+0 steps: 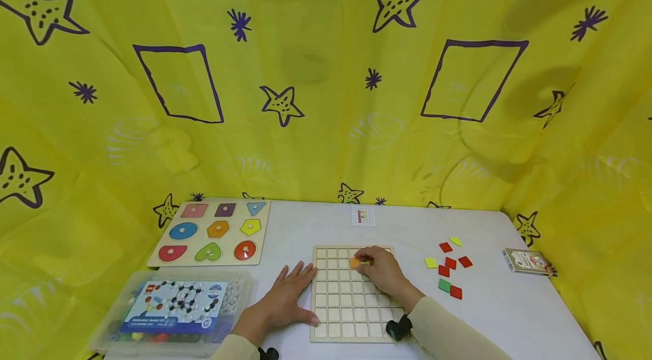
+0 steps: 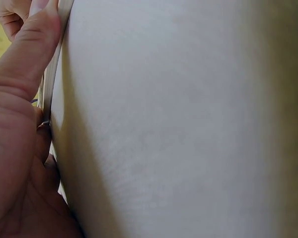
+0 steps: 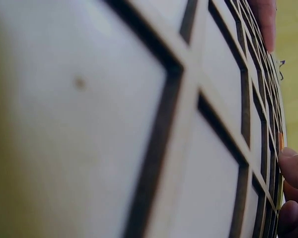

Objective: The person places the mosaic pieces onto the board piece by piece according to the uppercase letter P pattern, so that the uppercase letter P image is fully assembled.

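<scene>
On pale wooden grid [image 1: 346, 299], flat orange square [image 1: 354, 262]; right grip [image 1: 381, 270] pinching yellow piece [image 1: 365, 262], left grip [image 1: 286, 301] released.

The right hand [image 1: 381, 272] hides part of the board [image 1: 333, 296]; the card [image 1: 363, 216] is too small to read. The left wrist view cuts off the left hand [image 2: 12, 134].

Plain cream sleeves [image 1: 453, 330] are worn, along with small black wrist-mounted devices [image 1: 398, 328] with rounded ends.

Grid board [image 1: 346, 293], matt, seemingly wooden
</scene>
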A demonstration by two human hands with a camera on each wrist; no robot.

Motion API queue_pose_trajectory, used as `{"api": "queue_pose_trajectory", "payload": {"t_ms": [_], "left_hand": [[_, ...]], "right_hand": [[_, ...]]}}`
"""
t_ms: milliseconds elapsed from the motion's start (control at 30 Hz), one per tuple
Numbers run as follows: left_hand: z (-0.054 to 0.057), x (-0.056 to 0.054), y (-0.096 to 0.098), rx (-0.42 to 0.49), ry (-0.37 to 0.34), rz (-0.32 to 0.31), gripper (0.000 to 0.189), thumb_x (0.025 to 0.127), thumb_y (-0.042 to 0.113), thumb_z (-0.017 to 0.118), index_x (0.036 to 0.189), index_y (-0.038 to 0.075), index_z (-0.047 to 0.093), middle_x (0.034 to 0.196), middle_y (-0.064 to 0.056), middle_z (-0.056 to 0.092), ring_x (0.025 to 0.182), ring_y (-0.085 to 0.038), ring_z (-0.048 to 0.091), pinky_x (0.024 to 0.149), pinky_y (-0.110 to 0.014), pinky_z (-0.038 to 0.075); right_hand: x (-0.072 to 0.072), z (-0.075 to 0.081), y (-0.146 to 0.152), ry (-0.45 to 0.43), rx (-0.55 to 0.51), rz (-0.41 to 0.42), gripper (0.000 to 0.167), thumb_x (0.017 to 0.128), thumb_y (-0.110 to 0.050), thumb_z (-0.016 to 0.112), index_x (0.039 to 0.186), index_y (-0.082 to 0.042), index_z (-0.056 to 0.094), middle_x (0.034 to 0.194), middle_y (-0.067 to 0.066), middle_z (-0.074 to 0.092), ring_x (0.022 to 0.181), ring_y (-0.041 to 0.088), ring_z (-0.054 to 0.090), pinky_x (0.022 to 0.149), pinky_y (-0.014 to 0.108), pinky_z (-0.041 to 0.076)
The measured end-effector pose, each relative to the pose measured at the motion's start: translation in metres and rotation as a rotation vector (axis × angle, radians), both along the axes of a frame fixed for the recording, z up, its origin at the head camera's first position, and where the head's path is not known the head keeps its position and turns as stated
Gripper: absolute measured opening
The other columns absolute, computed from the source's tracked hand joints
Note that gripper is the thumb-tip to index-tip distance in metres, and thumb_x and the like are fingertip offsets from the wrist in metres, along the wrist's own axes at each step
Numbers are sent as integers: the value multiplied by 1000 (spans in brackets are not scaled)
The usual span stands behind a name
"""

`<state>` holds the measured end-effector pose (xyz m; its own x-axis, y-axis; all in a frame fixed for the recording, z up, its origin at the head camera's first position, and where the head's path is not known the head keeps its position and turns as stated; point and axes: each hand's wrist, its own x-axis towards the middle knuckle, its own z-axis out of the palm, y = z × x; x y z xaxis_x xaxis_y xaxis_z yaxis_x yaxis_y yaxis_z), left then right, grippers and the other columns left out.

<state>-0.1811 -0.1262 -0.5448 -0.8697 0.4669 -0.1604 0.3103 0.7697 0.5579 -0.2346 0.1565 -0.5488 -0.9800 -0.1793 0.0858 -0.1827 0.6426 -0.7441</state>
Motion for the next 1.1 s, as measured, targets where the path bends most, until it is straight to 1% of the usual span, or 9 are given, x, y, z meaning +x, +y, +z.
{"api": "queue_pose_trajectory", "payload": {"t_ms": [167,267,433,567,767,933,1100], "left_hand": [[0,0,0,-6,-5,5,118,70,55,92,164,9,37,173,-9,33,164,-35,18,133,-61,5],[1,0,0,-3,-12,7,118,70,55,92,164,10,37,173,-9,33,164,-35,18,133,-61,5],[2,1,0,-1,-12,0,118,71,55,92,164,9,37,173,-9,33,164,-35,18,133,-60,5],[2,2,0,1,4,-5,117,70,54,92,163,8,38,172,-10,35,163,-35,19,133,-60,6],[1,2,1,1,16,1,116,69,53,93,162,8,40,171,-10,37,163,-35,21,134,-59,7],[2,2,1,2,13,3,116,70,53,93,162,8,40,171,-10,37,163,-35,20,134,-59,7],[2,2,0,4,8,5,116,70,54,92,163,8,40,171,-10,36,163,-35,19,134,-59,6]], "right_hand": [[1,1,0,-6,-10,2,23,87,-5,84,109,-11,79,98,-3,72,87,12,58,79,31,53],[1,2,1,-22,-41,1,23,88,-5,83,110,-10,78,98,-2,71,87,12,58,79,31,53],[0,6,6,-55,-144,4,23,90,-5,80,113,-8,77,99,-1,70,85,13,57,76,28,52],[-4,9,10,-84,-225,-8,23,92,-2,78,115,-7,77,99,1,70,83,14,56,73,24,51],[-6,14,14,-89,-323,-4,22,95,1,74,117,-2,76,104,12,71,85,15,56,65,22,50],[-5,20,18,-101,-338,-22,25,96,-1,73,121,-2,75,112,15,73,92,17,56,73,22,50],[-3,27,24,-103,-348,-48,26,97,-2,73,123,0,74,114,15,75,98,17,60,80,22,53]]}}
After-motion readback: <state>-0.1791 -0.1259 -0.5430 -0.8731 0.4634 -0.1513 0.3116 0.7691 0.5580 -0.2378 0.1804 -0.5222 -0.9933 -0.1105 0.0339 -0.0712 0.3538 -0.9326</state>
